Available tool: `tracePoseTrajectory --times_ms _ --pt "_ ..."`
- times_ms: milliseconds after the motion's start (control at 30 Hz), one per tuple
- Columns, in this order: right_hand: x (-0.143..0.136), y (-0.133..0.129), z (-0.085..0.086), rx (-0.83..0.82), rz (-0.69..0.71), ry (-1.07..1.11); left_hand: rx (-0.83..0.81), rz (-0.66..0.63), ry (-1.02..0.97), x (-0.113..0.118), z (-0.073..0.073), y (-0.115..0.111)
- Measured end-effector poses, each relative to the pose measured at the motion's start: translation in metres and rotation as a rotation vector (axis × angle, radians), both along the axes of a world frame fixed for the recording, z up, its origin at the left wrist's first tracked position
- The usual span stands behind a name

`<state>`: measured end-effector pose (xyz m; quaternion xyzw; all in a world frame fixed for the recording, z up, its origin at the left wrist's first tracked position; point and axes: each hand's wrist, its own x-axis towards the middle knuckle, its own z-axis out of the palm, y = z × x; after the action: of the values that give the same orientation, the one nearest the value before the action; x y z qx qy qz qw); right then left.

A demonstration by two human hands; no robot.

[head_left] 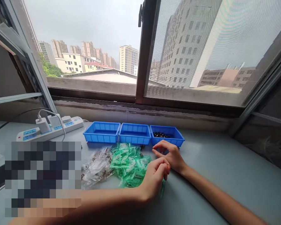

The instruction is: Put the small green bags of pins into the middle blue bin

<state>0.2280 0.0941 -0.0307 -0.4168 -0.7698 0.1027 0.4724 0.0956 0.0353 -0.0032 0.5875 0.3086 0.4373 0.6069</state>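
Note:
My left hand (155, 175) is over the right edge of a pile of green plastic packets (128, 161), its fingers curled in; what they hold, if anything, is hidden. My right hand (170, 154) is just in front of the right blue bin (178, 140), thumb and forefinger apart with a gap between their tips. Small dark parts (161, 135) lie in that bin. Clear packets (98, 165) with metallic pieces are heaped left of the green ones. A few dark bits (142, 147) show behind the green pile.
Two more blue bins, the left (101, 139) and the middle (135, 139), adjoin the right one in a row below the window. A white power strip (53, 128) with plugs and cables is at the back left. A pixelated patch covers the table's left front.

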Motion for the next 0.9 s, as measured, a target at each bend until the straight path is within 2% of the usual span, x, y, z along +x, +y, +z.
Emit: tracePoseTrajectory --times_ms 567,767,900 --pt "-0.001 -0.004 0.005 -0.04 -0.014 0.027 0.01 0.008 -0.029 0.0 0.002 -0.002" --pt "0.003 -0.009 0.006 -0.115 -0.156 0.165 -0.006 0.01 -0.032 0.0 0.0 -0.002" --pt "0.01 -0.015 0.008 -0.218 -0.268 0.332 -0.02 0.007 -0.038 0.0 -0.005 -0.002"
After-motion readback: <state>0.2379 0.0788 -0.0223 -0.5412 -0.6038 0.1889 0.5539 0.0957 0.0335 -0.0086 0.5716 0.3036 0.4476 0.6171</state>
